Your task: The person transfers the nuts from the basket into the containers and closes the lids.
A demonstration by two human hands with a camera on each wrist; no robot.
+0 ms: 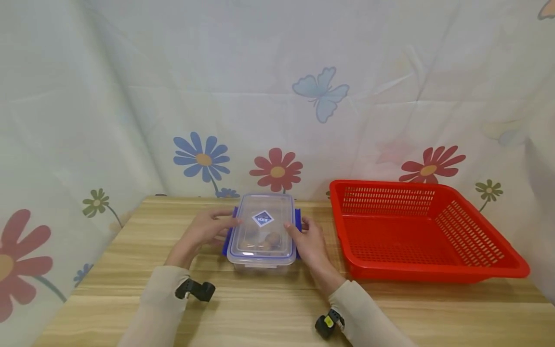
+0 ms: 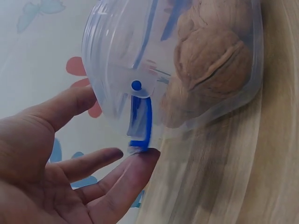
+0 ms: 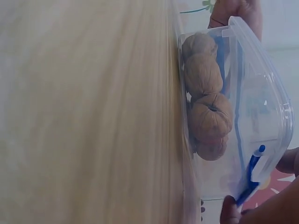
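Note:
A clear plastic food container [image 1: 261, 226] with a blue-edged lid stands on the table, several walnuts [image 2: 212, 58] inside it. Blue side latches [image 2: 148, 119] flare out from its walls. At the container's left side is my left hand [image 1: 207, 227], its thumb by the lid's edge; a fingertip touches the latch's lower end in the left wrist view. My right hand [image 1: 310, 243] holds the opposite side, with the thumb on the lid and the fingers bent around the right latch [image 3: 250, 184]. Part of these fingers is hidden.
A red perforated plastic basket [image 1: 390, 271] stands right of the container, close to my right hand. The wooden table [image 1: 260, 313] ends at a flower-printed cloth [image 1: 243, 96] behind. Each wrist wears a small black camera strap.

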